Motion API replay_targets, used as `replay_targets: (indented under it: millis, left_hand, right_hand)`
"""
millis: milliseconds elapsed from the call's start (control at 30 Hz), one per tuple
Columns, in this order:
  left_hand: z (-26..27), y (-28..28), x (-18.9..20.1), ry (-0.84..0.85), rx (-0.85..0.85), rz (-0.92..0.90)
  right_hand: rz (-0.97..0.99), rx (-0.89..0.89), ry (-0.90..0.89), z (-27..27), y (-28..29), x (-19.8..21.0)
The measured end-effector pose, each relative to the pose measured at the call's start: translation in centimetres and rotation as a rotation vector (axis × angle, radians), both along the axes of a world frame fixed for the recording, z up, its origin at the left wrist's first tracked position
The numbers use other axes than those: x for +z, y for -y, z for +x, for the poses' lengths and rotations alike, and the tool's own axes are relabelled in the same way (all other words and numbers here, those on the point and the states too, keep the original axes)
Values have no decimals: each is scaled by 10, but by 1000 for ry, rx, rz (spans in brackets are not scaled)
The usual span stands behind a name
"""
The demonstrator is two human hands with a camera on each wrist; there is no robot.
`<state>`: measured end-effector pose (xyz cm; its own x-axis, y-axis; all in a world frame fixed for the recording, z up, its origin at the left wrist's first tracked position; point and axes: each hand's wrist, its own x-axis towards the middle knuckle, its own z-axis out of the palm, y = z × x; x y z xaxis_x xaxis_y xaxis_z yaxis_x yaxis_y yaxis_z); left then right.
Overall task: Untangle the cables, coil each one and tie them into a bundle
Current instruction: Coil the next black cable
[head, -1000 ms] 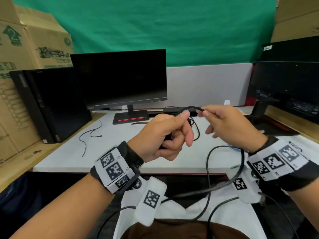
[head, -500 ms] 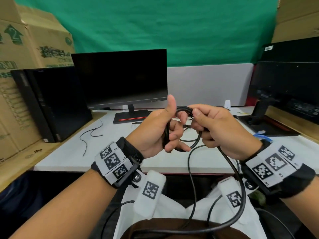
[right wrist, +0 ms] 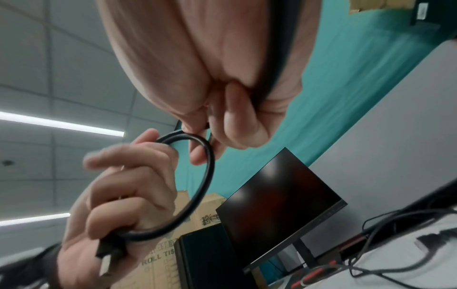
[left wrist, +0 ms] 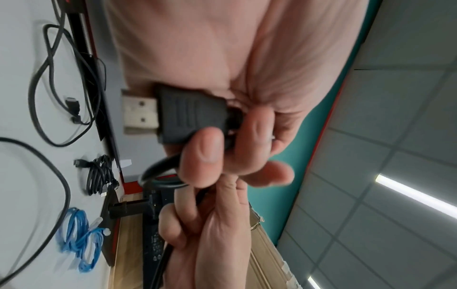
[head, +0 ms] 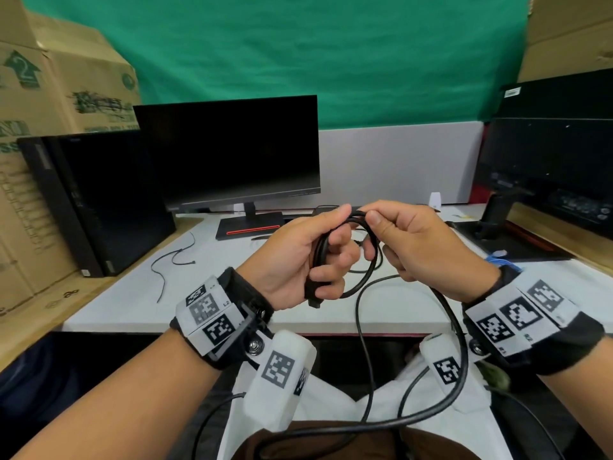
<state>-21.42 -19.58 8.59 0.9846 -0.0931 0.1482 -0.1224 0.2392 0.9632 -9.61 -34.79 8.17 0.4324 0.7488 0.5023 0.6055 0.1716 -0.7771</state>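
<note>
My left hand (head: 311, 260) grips a small coil of thick black cable (head: 363, 280) above the desk's near edge, its fingers curled round the loops and the black plug (left wrist: 190, 115). The plug's metal tip (right wrist: 105, 264) sticks out below the fist. My right hand (head: 408, 240) pinches the top of the loop (right wrist: 197, 185) between thumb and forefinger, touching the left thumb. The cable's loose length (head: 457, 343) runs from the right hand down into my lap. A coiled blue cable (left wrist: 79, 240) and a bundled black cable (left wrist: 99, 174) lie on the desk at the right.
A white desk (head: 232, 293) carries a dark monitor (head: 229, 151) on a red-striped base, a black computer tower (head: 96, 200) at the left and a second monitor (head: 547, 167) at the right. A thin black tie (head: 166, 263) lies at the left. Cardboard boxes (head: 49, 94) stand behind.
My left thumb, raised half a second ago, has come down onto the loop. The right hand has brought another turn of cable to the coil and pinches its top.
</note>
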Motion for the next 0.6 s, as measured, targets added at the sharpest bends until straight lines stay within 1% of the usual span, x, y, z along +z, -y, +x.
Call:
replay_targets:
  millis: [67,133,167,200,267,333,367,467,533,600]
  left_hand:
    - [1,1,0,69,34,9]
    - [3,4,0,161,57,3]
    - [3,4,1,199,67,-1]
    - [3,4,3,237,84,8]
    - [1,0,10,315,169,56]
    - [0,-6,17,375,286,102]
    - [0,-10,19,393,347,124]
    - [2,-18,17,383,492,183]
    - [8,-23,13,347,568,238]
    - [12,-30,8,286,690,372]
  right_hand:
    - [60,-43,156,0,-2,-5]
    - [53,-141,294,3,-6,-14]
    - [3,-188,344,6,-7,-19]
    - [-90,-234,390,8,-8,-23]
    - [-368,-287,461,7,-10,-33]
    - [-604,-185,452,-5,-12,-43]
    - [-662,-103,415,-14,-12,-45]
    - [-790,108,293,-41,-8,-38]
    - [-875,202,287,-55,-4,-30]
    - [-882,264,290,-66,2,-22]
